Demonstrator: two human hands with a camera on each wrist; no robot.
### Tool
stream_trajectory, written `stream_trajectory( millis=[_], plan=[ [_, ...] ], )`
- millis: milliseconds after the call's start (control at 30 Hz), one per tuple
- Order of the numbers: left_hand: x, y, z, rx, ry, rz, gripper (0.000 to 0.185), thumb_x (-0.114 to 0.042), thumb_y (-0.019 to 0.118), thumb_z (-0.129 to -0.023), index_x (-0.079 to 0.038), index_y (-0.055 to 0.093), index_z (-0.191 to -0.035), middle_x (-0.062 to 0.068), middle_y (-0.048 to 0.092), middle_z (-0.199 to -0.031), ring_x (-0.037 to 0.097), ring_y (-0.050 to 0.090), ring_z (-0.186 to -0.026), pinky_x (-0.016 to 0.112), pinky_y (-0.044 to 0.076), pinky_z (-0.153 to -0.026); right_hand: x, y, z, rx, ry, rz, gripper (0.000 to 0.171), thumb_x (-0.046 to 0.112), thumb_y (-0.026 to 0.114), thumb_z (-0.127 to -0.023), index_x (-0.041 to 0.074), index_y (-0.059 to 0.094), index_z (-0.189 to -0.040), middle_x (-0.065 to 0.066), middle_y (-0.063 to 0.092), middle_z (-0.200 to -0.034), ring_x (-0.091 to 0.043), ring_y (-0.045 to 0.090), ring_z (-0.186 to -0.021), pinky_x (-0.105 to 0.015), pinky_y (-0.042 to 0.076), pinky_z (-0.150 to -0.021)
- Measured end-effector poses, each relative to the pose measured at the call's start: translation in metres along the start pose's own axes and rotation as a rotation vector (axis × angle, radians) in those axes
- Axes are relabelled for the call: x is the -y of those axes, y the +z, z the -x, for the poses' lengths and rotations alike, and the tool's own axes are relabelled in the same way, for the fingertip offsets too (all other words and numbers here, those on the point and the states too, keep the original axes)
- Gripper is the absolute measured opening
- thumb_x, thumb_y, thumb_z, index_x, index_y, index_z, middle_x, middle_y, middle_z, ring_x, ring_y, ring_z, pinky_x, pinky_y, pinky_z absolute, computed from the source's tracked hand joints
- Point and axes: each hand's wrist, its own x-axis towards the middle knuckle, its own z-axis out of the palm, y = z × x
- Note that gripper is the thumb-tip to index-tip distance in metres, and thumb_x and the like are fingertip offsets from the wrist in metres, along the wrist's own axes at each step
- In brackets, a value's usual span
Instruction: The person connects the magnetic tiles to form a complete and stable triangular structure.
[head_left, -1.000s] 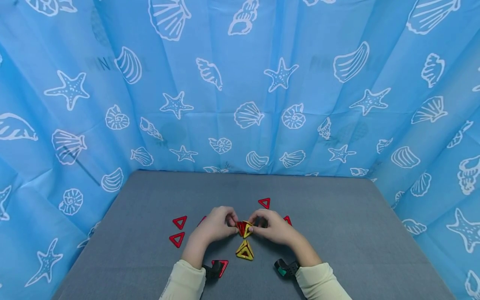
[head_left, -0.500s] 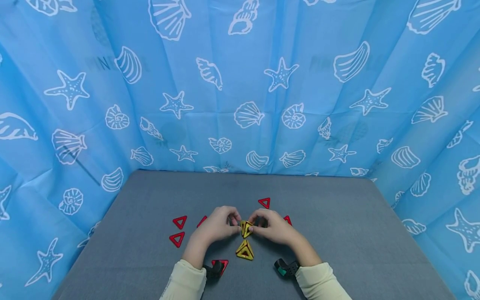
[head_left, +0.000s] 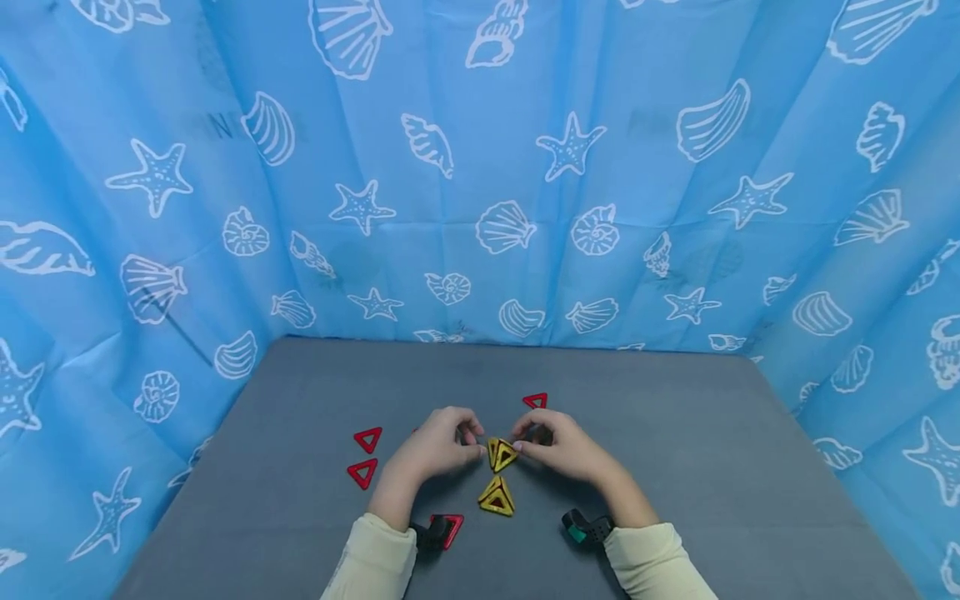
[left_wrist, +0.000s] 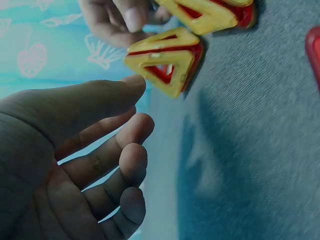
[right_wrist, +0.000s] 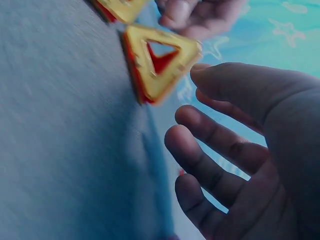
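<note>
Two small pyramids of magnetic triangle tiles, yellow outside with red showing beneath, stand on the grey table in the head view. The farther pyramid is between the hands; the nearer pyramid sits just in front of it. My left hand is at the farther one's left, fingers relaxed and slightly bent, with a small gap to it. On the other side, my right hand has its thumb tip right at the pyramid's corner, the other fingers loosely bent. In the right wrist view nothing lies between the right hand's fingers.
Two red triangle tiles lie left of the left arm: a farther tile and a nearer tile. Another red tile lies beyond the right hand. A further red tile is partly behind the left wrist camera. A blue shell-print curtain surrounds the table.
A red inner side of the farther pyramid showed at first; yellow tiles then faced the camera. The left hand has let go and drawn away leftward. The view has shifted slightly.
</note>
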Motion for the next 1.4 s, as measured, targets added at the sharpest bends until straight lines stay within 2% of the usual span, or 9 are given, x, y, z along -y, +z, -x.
stream_trajectory(
  millis=[167,367,567,733,833,967,1167,1267,1400],
  plan=[
    [0.003,-0.009,0.006,-0.030,-0.025,0.025,0.018,-0.018,0.080,-0.096,-0.006,0.073,-0.109,0.000,0.066,-0.091,0.016,0.059,-0.075,0.034,0.051,-0.070,-0.003,-0.018,0.006,-0.074,0.014,0.027,0.020,0.019,0.069,-0.104,0.005,0.073,-0.117,-0.009,0.073,-0.113,-0.021,0.070,-0.089,-0.031,0.057,-0.074],
    [0.009,-0.025,0.018,-0.095,-0.071,0.031,0.018,-0.018,0.079,-0.097,-0.006,0.073,-0.109,0.001,0.066,-0.092,0.018,0.059,-0.076,0.034,0.051,-0.068,-0.013,-0.042,0.017,-0.151,0.019,0.049,0.019,0.016,0.067,-0.105,0.002,0.072,-0.117,-0.015,0.074,-0.113,-0.025,0.069,-0.089,-0.031,0.056,-0.073],
    [0.017,-0.042,0.026,-0.139,-0.129,0.061,0.021,-0.019,0.079,-0.097,-0.006,0.073,-0.112,0.002,0.067,-0.091,0.020,0.060,-0.077,0.035,0.051,-0.068,-0.027,-0.058,0.033,-0.155,0.042,0.089,0.018,0.012,0.067,-0.105,0.001,0.072,-0.117,-0.016,0.074,-0.114,-0.018,0.067,-0.090,-0.029,0.056,-0.074],
    [0.027,-0.048,0.031,-0.154,-0.190,0.043,0.022,-0.018,0.080,-0.096,-0.005,0.072,-0.112,0.003,0.068,-0.091,0.018,0.061,-0.078,0.034,0.050,-0.065,-0.036,-0.062,0.046,-0.159,0.054,0.144,0.020,0.006,0.069,-0.101,0.001,0.072,-0.120,-0.014,0.072,-0.117,-0.015,0.065,-0.091,-0.029,0.055,-0.077],
    [0.029,-0.047,0.031,-0.153,-0.206,0.028,0.022,-0.019,0.080,-0.096,-0.005,0.072,-0.111,0.003,0.068,-0.090,0.018,0.061,-0.077,0.034,0.050,-0.065,-0.040,-0.062,0.052,-0.132,0.061,0.141,0.026,0.001,0.069,-0.099,-0.001,0.071,-0.125,-0.018,0.069,-0.122,-0.014,0.065,-0.090,-0.028,0.056,-0.075],
    [0.028,-0.041,0.032,-0.124,-0.182,0.027,0.022,-0.019,0.081,-0.096,-0.005,0.072,-0.111,0.003,0.068,-0.090,0.017,0.061,-0.077,0.035,0.050,-0.066,-0.043,-0.060,0.058,-0.090,0.086,0.100,0.034,-0.001,0.070,-0.097,-0.001,0.069,-0.130,-0.022,0.064,-0.128,-0.014,0.064,-0.089,-0.028,0.056,-0.070],
    [0.023,-0.033,0.031,-0.118,-0.157,0.012,0.019,-0.019,0.080,-0.096,-0.006,0.072,-0.108,0.003,0.066,-0.089,0.017,0.059,-0.076,0.034,0.049,-0.066,-0.043,-0.057,0.059,-0.083,0.093,0.123,0.038,0.004,0.074,-0.095,0.003,0.070,-0.132,-0.018,0.063,-0.126,-0.012,0.062,-0.090,-0.027,0.053,-0.070],
    [0.017,-0.025,0.027,-0.117,-0.126,-0.004,0.018,-0.021,0.078,-0.098,-0.008,0.072,-0.108,0.002,0.065,-0.091,0.017,0.059,-0.076,0.034,0.050,-0.066,-0.043,-0.056,0.059,-0.087,0.096,0.128,0.037,0.004,0.075,-0.094,0.004,0.071,-0.131,-0.017,0.064,-0.127,-0.013,0.060,-0.090,-0.027,0.053,-0.072],
    [0.001,-0.010,0.021,-0.096,-0.039,-0.015,0.016,-0.023,0.076,-0.099,-0.010,0.072,-0.108,-0.001,0.066,-0.094,0.015,0.059,-0.077,0.033,0.051,-0.068,-0.043,-0.056,0.059,-0.086,0.110,0.136,0.035,0.007,0.077,-0.094,0.004,0.072,-0.129,-0.015,0.066,-0.124,-0.012,0.060,-0.089,-0.027,0.053,-0.074]
  ],
)
